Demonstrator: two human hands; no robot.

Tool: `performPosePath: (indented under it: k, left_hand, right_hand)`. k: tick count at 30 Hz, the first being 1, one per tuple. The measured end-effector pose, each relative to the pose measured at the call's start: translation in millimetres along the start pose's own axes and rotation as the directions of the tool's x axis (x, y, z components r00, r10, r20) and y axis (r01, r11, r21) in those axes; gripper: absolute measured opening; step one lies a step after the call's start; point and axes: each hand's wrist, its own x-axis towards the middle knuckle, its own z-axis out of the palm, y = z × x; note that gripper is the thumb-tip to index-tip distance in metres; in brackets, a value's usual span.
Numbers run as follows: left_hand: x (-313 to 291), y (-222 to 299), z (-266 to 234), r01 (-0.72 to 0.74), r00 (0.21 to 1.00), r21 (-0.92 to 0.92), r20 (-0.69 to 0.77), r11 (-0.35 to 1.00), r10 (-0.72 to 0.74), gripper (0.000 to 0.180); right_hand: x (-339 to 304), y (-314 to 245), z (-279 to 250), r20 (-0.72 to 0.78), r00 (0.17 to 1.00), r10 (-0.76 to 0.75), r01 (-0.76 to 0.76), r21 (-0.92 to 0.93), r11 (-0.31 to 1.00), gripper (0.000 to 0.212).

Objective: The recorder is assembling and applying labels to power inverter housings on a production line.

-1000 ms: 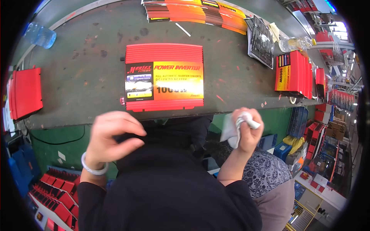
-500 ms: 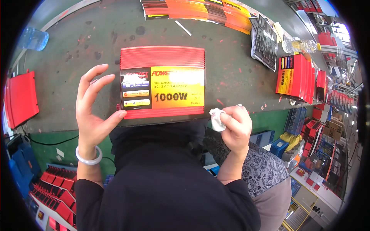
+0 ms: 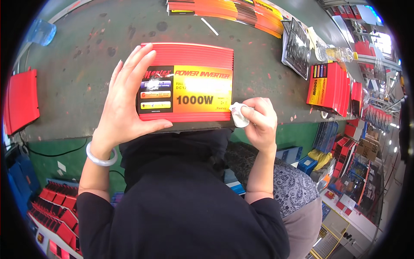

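**Red unit held at the table edge**

The red ribbed unit [image 3: 186, 82] lies flat on the green table [image 3: 77, 56], near its front edge. The left hand [image 3: 125, 99] rests spread wide on its left side. The right hand [image 3: 258, 121] is closed around a small white cloth [image 3: 238, 115], touching its lower right corner.

The ribbed box [image 3: 186, 82] under the left hand [image 3: 125, 101] was red, with an orange and yellow label. The cloth [image 3: 238, 114] in the right hand [image 3: 260, 121] was white. The bench [image 3: 77, 64] was dark green with spots.
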Motion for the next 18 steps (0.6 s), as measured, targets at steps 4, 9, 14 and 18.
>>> performPosePath:
  k: [4, 9, 14, 18]
  left_hand:
    - [-1, -1, -1, 0.035, 0.999, -0.01, 0.0, 0.999, -0.035, 0.107]
    - [-2, -1, -1, 0.058, 0.998, 0.0, 0.02, 0.998, -0.058, 0.107]
    - [-3, -1, 1, 0.056, 0.998, -0.007, -0.003, 0.998, -0.056, 0.106]
    - [-4, -4, 2, 0.005, 0.999, -0.054, -0.034, 0.999, -0.007, 0.105]
  right_hand:
    - [7, 9, 1, 0.027, 0.998, -0.058, 0.056, 0.054, 0.997, 0.025]
    - [15, 15, -2, 0.085, 0.989, -0.117, 0.109, 0.093, 0.99, 0.021]
    - [17, 21, -6, 0.138, 0.973, -0.183, 0.169, 0.108, 0.98, 0.019]
    - [13, 20, -14, 0.264, 0.95, -0.166, 0.113, 0.205, 0.972, 0.017]
